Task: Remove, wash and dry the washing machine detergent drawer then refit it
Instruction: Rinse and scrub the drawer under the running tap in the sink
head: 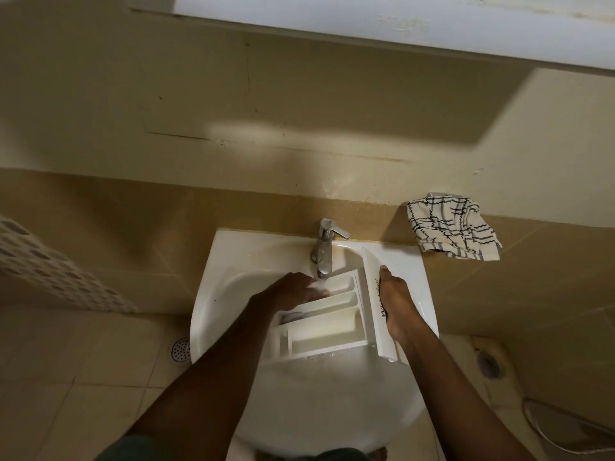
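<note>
Over sink point(213, 287), right hand point(397, 304) fingers grip drawer point(326, 327); left hand point(296, 291) fingers unclear

Detergent drawer point(327, 324): white plastic, open side up, three long compartments running side by side. Held over the basin of the white sink point(213, 294), tilted, its front panel toward the sink's right edge, dark lettering on that panel. Back end toward the left. Far compartment sits under the tap point(322, 251).
</note>
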